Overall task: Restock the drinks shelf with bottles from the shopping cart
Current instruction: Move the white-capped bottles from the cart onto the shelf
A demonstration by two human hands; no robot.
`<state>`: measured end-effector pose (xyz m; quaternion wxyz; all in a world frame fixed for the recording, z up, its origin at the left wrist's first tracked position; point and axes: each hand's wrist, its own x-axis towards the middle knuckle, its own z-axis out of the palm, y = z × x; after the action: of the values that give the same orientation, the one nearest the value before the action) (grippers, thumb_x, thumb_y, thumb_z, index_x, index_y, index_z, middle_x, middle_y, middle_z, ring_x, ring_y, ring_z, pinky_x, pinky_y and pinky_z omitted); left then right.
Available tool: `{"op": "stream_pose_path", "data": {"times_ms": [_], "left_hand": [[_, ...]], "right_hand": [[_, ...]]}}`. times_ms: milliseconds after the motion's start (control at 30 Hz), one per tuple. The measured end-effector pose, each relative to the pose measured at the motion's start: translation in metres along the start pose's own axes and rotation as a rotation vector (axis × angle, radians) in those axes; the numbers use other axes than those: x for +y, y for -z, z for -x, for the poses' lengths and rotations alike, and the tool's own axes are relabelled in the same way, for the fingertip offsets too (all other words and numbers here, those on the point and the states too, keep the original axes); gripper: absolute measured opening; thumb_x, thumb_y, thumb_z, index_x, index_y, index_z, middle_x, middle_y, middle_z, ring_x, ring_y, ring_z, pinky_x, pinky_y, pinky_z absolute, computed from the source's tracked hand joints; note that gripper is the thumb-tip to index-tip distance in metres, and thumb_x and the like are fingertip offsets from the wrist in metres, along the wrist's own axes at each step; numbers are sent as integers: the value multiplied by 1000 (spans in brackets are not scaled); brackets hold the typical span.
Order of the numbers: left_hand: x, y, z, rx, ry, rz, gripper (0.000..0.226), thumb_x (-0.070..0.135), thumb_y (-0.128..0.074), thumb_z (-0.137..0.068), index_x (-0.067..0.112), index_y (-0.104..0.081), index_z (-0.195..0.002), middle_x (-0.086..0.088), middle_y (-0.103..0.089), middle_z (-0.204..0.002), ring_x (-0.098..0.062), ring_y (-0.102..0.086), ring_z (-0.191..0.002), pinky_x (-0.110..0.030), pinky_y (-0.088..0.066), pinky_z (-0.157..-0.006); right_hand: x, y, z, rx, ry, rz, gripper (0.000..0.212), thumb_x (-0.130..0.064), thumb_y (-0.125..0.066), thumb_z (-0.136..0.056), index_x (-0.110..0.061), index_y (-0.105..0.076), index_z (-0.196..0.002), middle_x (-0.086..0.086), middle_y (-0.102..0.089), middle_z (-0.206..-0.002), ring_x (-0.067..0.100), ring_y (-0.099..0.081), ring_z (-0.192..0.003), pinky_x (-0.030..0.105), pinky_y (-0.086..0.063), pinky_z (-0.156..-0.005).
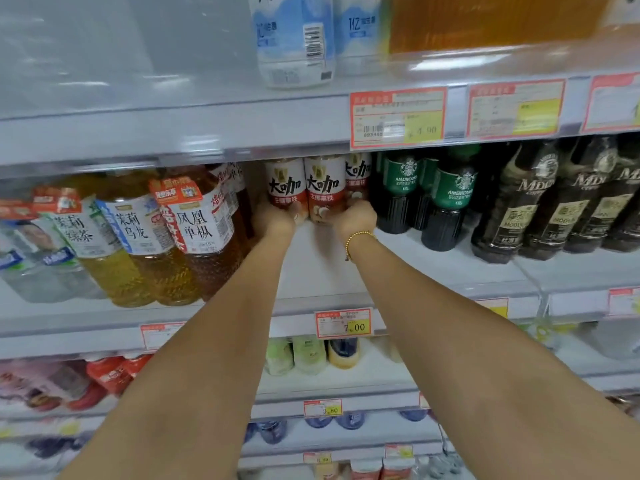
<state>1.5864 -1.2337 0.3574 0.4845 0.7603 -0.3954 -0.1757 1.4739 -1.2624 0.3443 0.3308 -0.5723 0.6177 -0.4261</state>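
Just above the 7.00 tag (343,323), on the shelf (318,268), the left hand (277,216) and right hand (356,216) each have the grip clamped low on the coffee bottles (323,188), which stand upright far back. This looks like the placing step. Next, they likely need squaring up side by side before a clean release.

Coffee bottles (323,188) are standing far back on the shelf (329,268), tea bottles (194,230) sitting left, Americano bottles (446,202) sitting right.

Three upright bottles (323,188) with red-and-white labels stood side by side, deep on the white drinks shelf (322,265).
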Motion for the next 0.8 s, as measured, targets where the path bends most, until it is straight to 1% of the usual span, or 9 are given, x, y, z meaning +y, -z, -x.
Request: {"op": "stream_pose_path", "data": {"times_ms": [200,333,400,467,500,567,667,733,800], "left_hand": [[0,-8,-22,6,-19,-10,58,26,-63,-83,5,-42,-133,-16,-45,-140,-33,-44,-128,-39,-39,-105],[-1,-13,-33,12,-10,2,56,30,-58,-83,9,-44,-133,-14,-48,-138,-32,-45,-127,-40,-40,-103],[-2,-17,-35,19,-13,16,56,32,-58,-83,9,-45,-132,-14,-52,-134,-32,-49,-124,-43,-43,-100],[-2,-20,-34,26,14,60,56,31,-61,-83,5,-44,-131,-15,-55,-131,-32,-52,-120,-39,-46,-95],[-2,-22,-36,29,37,77,56,29,-63,-84,3,-43,-130,-15,-55,-130,-31,-53,-120,-36,-45,-93],[-2,-26,-38,37,79,96,54,26,-64,-85,1,-44,-128,-15,-57,-129,-30,-54,-118,-33,-45,-90],[-1,-29,-41,43,103,106,51,26,-63,-86,1,-45,-126,-14,-58,-127,-28,-55,-118,-29,-43,-80],[0,-30,-41,59,99,54,58,30,-66,-83,2,-42,-128,-16,-57,-129,-31,-53,-119,-33,-44,-87],[-2,-31,-42,66,89,35,62,32,-68,-82,2,-40,-128,-16,-56,-129,-32,-53,-120,-36,-45,-91]], "right_hand": [[-7,-17,-15,25,-8,87,38,-24,-69,-79,-5,-61,-112,13,-64,-118,29,-61,-109,29,-48,-87],[-12,-24,-16,68,-12,142,32,-17,-61,-86,-3,-58,-114,15,-61,-122,30,-58,-114,31,-46,-90],[-16,-27,-17,90,-20,126,43,-20,-67,-83,-3,-52,-120,15,-59,-125,29,-57,-115,31,-46,-91],[-18,-31,-17,111,-40,13,69,-28,-79,-70,-2,-45,-124,15,-57,-126,30,-57,-114,35,-47,-91],[-18,-32,-18,125,-40,-23,74,-30,-82,-66,-3,-45,-124,15,-57,-125,31,-57,-113,36,-47,-90],[-17,-33,-20,137,-41,-23,68,-31,-81,-66,-4,-50,-120,14,-59,-122,31,-59,-110,36,-48,-86],[-14,-33,-23,180,-35,18,42,-27,-72,-77,-3,-61,-110,15,-63,-116,32,-61,-106,34,-48,-84],[-12,-34,-26,210,-44,57,30,-21,-61,-86,-1,-63,-108,18,-63,-115,34,-61,-107,36,-48,-87],[-9,-34,-29,223,-48,59,27,-17,-56,-88,1,-63,-107,19,-63,-114,34,-61,-106,37,-49,-88]]}}
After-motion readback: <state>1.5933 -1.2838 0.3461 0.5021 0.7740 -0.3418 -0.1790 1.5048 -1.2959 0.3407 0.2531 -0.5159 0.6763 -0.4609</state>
